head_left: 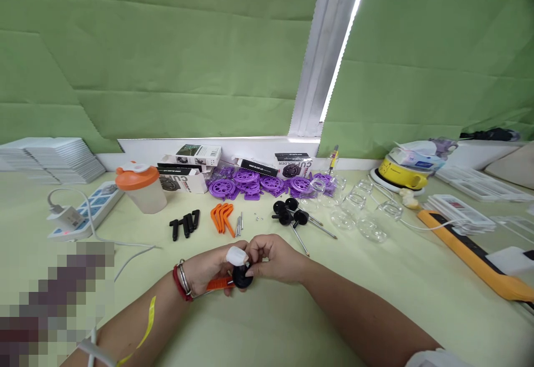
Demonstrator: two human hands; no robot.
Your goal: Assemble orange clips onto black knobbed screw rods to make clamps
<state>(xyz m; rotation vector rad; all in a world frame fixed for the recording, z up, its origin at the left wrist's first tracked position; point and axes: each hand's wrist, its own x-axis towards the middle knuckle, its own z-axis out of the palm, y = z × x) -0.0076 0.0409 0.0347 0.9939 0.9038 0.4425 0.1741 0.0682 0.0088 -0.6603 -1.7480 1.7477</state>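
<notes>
My left hand (208,269) grips an orange plastic lever (217,284) low in the palm; a white bandage wraps its thumb. My right hand (273,258) pinches a small black round knob (242,277) against the orange lever, fingertips of both hands touching over it. Both hands hover just above the pale green table (267,322), near its front middle. Behind them lie orange levers (222,217), thin metal pins (239,225), black knobs with metal shafts (292,218) and short black pegs (186,224).
Purple plastic wheels (258,182) and small boxes (189,167) line the back. An orange-lidded shaker cup (142,186) and power strip (85,211) stand left. Clear glass pieces (359,211), a yellow device (403,172) and an orange-black tool (475,256) lie right.
</notes>
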